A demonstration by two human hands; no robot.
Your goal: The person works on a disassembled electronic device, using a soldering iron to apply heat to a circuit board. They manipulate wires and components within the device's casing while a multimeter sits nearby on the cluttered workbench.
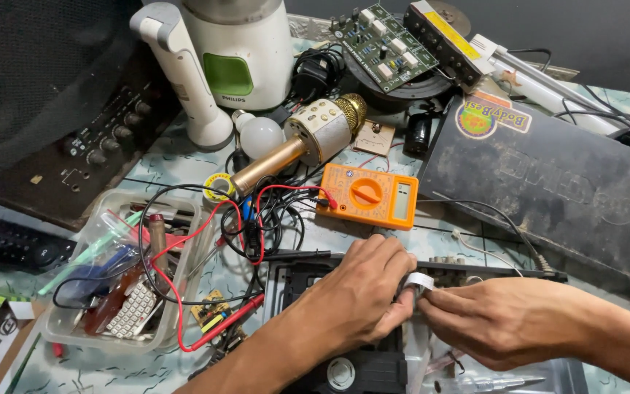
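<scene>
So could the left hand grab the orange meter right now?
Probably yes: the orange meter lies just beyond the left hand with nothing over it, though that hand is busy pinching the white strip.

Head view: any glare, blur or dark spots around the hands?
Head view: sharp and evenly lit at the left hand and right hand; no motion blur on the white strip they pinch. Mild shine on the bulb. The speaker at top left falls into deep shadow.

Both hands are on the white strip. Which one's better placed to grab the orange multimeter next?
Left, probably. The left hand sits just below the orange multimeter; the right hand lies farther off to the side. Both pinch the white strip, so one grip must release.
</scene>
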